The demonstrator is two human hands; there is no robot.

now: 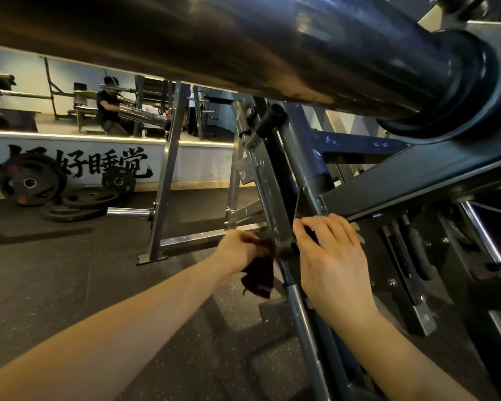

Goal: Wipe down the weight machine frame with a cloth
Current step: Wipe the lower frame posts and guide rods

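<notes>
Head view shows the left hand (pixel 237 250) bunching a dark cloth (pixel 259 274) against a slanted bar of the weight machine frame (pixel 275 215), while the right hand (pixel 330 253) lies flat with straight fingers on the joint just beside it. Loosely hanging cloth could snag on the bracket edge, and fingers so near the joint risk a pinch if the frame shifts.

My left hand (pixel 237 250) hides the upper part of the cloth (pixel 259 277). My right hand (pixel 331 256) covers part of the frame (pixel 275 215) joint; its fingertips are out of sight. The top edge crops the overhead bar (pixel 243 44).
</notes>
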